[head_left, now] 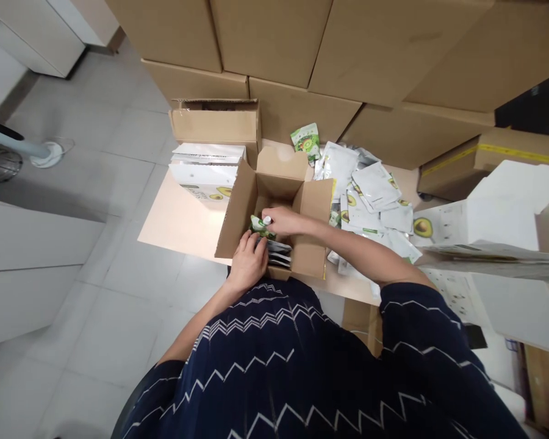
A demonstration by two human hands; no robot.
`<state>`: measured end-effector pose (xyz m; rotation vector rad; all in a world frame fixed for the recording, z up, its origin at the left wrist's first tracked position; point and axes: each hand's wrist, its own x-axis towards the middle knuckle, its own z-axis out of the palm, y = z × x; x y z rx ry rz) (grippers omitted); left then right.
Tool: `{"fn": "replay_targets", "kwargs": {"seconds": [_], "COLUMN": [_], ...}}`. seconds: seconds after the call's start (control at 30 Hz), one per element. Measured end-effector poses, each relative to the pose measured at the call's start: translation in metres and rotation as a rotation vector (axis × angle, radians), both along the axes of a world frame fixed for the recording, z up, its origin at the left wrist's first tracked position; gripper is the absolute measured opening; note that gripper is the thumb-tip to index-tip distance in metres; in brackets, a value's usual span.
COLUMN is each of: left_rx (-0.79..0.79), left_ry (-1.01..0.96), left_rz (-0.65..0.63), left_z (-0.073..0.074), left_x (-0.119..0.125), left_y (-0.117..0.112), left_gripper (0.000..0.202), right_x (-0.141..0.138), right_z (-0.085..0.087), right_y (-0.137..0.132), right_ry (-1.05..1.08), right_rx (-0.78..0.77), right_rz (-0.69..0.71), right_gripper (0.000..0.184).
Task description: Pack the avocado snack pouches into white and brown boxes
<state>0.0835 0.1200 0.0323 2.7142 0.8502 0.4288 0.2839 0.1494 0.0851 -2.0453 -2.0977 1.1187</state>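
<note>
An open cardboard box [238,210] sits on a low table in front of me, its flaps standing up. Inside it my right hand [281,221] is closed on a small green and white sachet [260,227]. My left hand [248,262] reaches in at the near side, fingers curled on a stack of silver sachets [279,251] lying in the box. To the right of the box lies a loose pile of white and silver sachets [370,198] with avocado prints.
Large closed cartons [274,36] are stacked behind the table. A smaller open carton [215,122] and flat white printed boxes [205,171] lie left of the open box. White sheets [498,225] lie at the right. Grey tiled floor [96,183] lies to the left.
</note>
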Motion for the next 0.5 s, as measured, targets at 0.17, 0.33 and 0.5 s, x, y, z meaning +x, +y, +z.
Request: {"fn": "replay_targets", "kwargs": {"seconds": [0.17,0.33,0.5], "left_rx": [-0.007,-0.010,0.005], "left_ry": [0.000,0.058,0.134], "left_rz": [0.013,-0.004,-0.042], "left_z": [0.000,0.005,0.009], "left_x": [0.002,0.003,0.005], "left_y": [-0.002,0.001,0.002], "left_gripper": [0.035,0.049,0.046], "right_x": [-0.002,0.002,0.007], "right_z": [-0.012,-0.016,-0.014], "right_y": [0.000,0.001,0.003], "right_ry": [-0.111,-0.029,0.049], "right_rx": [-0.268,-0.285,-0.293], "right_rz": [0.281,0.383,0.440], "right_gripper": [0.029,0.033,0.034]}}
